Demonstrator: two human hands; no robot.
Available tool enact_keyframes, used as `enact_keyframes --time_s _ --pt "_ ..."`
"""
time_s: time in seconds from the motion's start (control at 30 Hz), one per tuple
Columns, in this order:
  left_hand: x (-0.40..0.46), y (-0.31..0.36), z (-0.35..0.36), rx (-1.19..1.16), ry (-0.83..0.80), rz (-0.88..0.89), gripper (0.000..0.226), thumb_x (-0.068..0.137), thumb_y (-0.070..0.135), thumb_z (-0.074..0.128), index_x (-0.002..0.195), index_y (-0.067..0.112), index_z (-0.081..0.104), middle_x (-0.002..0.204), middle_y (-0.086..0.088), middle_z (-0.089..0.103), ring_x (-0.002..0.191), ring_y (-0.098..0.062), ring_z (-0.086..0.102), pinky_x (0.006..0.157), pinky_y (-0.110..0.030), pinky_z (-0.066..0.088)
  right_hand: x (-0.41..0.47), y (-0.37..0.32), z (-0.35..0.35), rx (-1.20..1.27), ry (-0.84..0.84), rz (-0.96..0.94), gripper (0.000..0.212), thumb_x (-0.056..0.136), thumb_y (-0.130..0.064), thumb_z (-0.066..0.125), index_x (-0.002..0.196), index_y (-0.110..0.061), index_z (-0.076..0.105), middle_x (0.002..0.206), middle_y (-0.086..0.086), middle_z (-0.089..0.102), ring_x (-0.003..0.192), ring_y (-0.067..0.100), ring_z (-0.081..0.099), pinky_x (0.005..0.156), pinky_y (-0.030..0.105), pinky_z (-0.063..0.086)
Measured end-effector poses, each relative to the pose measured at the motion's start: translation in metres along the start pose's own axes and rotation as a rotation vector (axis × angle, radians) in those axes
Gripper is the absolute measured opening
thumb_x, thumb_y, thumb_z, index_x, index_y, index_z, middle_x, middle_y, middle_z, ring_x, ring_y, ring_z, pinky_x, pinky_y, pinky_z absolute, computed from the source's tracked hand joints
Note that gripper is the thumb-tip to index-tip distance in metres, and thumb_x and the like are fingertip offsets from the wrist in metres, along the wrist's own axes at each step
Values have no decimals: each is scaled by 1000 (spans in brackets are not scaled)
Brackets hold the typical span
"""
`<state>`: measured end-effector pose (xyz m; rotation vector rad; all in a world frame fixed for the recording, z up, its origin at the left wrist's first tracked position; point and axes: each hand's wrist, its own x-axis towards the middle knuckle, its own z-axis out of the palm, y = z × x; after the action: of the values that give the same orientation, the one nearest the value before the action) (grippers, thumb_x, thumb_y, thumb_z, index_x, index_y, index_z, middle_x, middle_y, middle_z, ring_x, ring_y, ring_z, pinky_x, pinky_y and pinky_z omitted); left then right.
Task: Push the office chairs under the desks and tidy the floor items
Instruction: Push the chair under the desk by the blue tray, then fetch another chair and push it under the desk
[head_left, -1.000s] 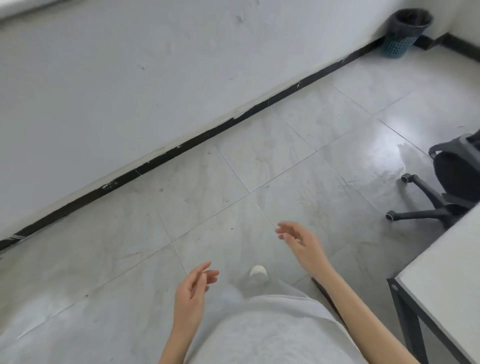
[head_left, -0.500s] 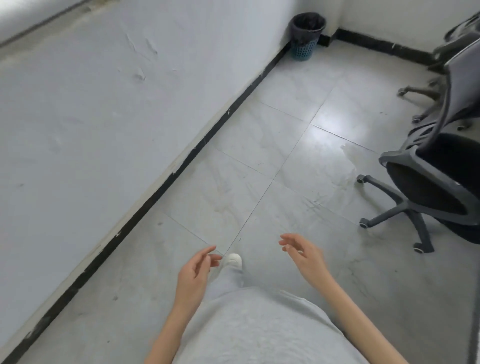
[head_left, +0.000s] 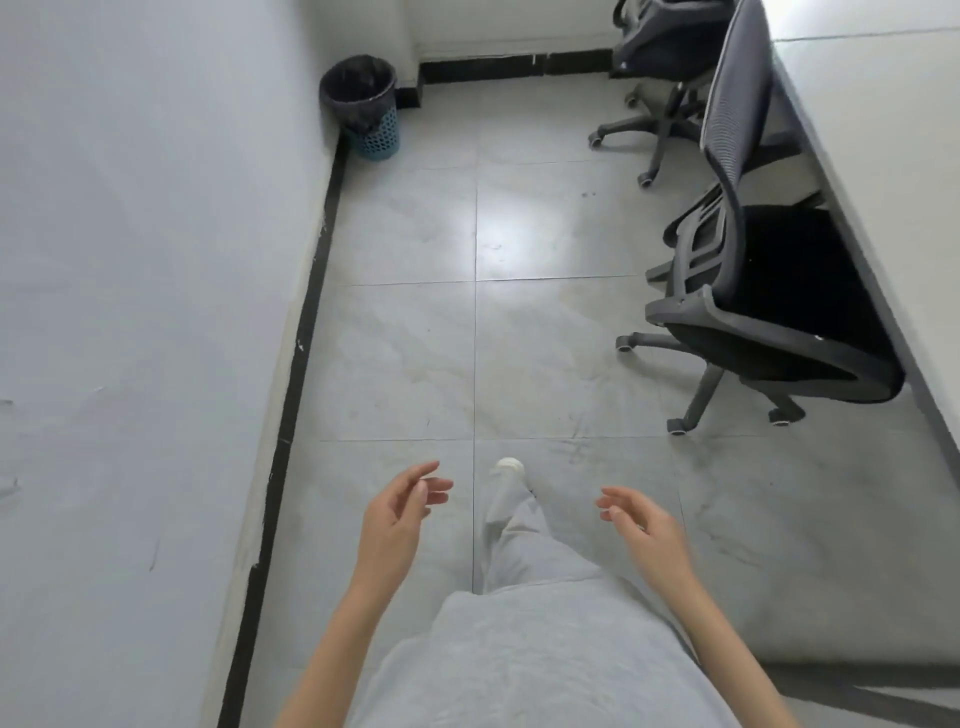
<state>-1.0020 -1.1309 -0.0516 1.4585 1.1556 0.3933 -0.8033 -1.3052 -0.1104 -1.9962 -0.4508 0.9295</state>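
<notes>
A black mesh office chair (head_left: 769, 291) stands at the right, its seat partly under the white desk (head_left: 883, 130) and its back tilted away from the desk edge. A second dark chair (head_left: 670, 67) stands farther back against the same desk. My left hand (head_left: 397, 519) and my right hand (head_left: 641, 525) hang low in front of me with relaxed fingers, holding nothing, well short of the near chair. My grey trouser leg and white shoe (head_left: 506, 467) step forward between them.
A white wall with a black skirting strip (head_left: 306, 312) runs along the left. A blue waste basket (head_left: 363, 106) with a black liner stands in the far corner. Grey floor tiles (head_left: 478, 353) stretch ahead between wall and chairs.
The view has swung right along the wall: the basket moved toward the middle top, and both chairs and the desk came into sight. Both hands stayed low and relaxed.
</notes>
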Motion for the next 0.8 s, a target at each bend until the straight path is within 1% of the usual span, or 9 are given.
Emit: enact_keyframes --time_s 0.07,0.17,0.23,0.33,0.47,0.57,0.67,0.73,0.8 --pt "41 8 2 15 -27 -48 29 95 4 42 100 25 62 90 3 72 77 -5 67 74 -26 49 50 -32 2 30 11 -8 31 90 -3 51 94 -32 59 94 -1 69 89 15 65 75 15 45" --pt "101 33 2 37 -56 -68 30 94 4 43 98 26 63 82 10 74 76 -6 67 75 -28 49 122 -93 -4 31 26 -62 24 90 -6 51 102 -26 59 93 -5 68 92 13 64 73 8 44" --pt "144 54 2 66 -91 -60 30 95 4 42 99 26 62 82 15 73 76 -4 66 76 -28 50 162 -128 -12 29 44 -89 24 91 -7 51 102 -26 59 91 -10 67 90 10 64 73 8 44" --pt "207 86 8 101 -148 -19 27 95 5 42 103 22 61 83 19 72 76 -2 66 77 -27 51 212 -170 -24 40 93 -114 24 91 -8 50 103 -26 59 90 -13 66 89 9 64 77 16 45" --pt "297 125 26 151 -285 29 31 95 4 42 98 27 62 81 12 73 77 -4 67 73 -20 51 266 -195 -38 89 211 -78 23 91 -8 50 104 -24 59 91 -13 66 91 10 64 78 16 46" --pt "377 155 48 227 -449 88 31 95 5 42 98 29 63 84 6 73 80 -7 67 72 -14 50 302 -203 -48 132 362 -11 24 91 -8 51 104 -26 60 93 -13 67 94 9 63 76 10 45" --pt "453 199 81 311 -632 177 28 95 8 44 99 29 63 85 6 73 81 -6 67 71 -12 49 329 -216 -59 188 588 70 26 91 -6 50 107 -23 61 96 -11 67 96 9 62 83 16 46" --pt "495 236 108 371 -770 246 29 95 8 44 97 31 62 86 4 72 78 -2 66 69 -9 47 342 -231 -69 217 780 110 27 91 -5 50 112 -17 62 100 -12 66 99 5 60 84 10 45" --pt "529 276 142 452 -901 339 28 95 8 44 99 30 60 89 6 70 77 0 65 71 -9 46 354 -248 -83 206 945 131 29 91 -4 49 115 -15 61 107 -8 65 100 3 58 81 3 43"
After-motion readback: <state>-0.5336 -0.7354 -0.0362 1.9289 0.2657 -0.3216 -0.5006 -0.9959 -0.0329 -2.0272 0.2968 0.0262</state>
